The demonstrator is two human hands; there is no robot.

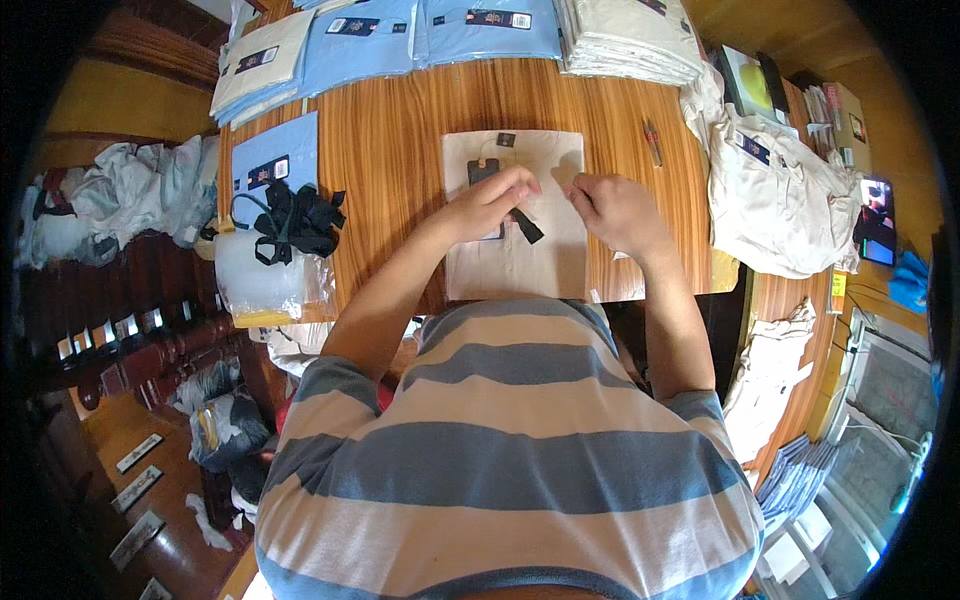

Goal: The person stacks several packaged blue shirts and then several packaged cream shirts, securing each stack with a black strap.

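Observation:
A folded beige garment lies flat on the table in front of me, with a small dark label near its top. Over it, my left hand has its fingers bent and drawn together, partly covering a dark hang tag. A short black ribbon hangs or lies just below those fingers; whether they grip it is hidden. My right hand is curled closed at the garment's right edge, thumb against the fingers. Anything inside it is too small to make out.
Folded blue shirts and cream garments are stacked along the far edge. A bundle of black ribbons rests on clear plastic bags at left. Small snips and a loose cream garment lie to the right.

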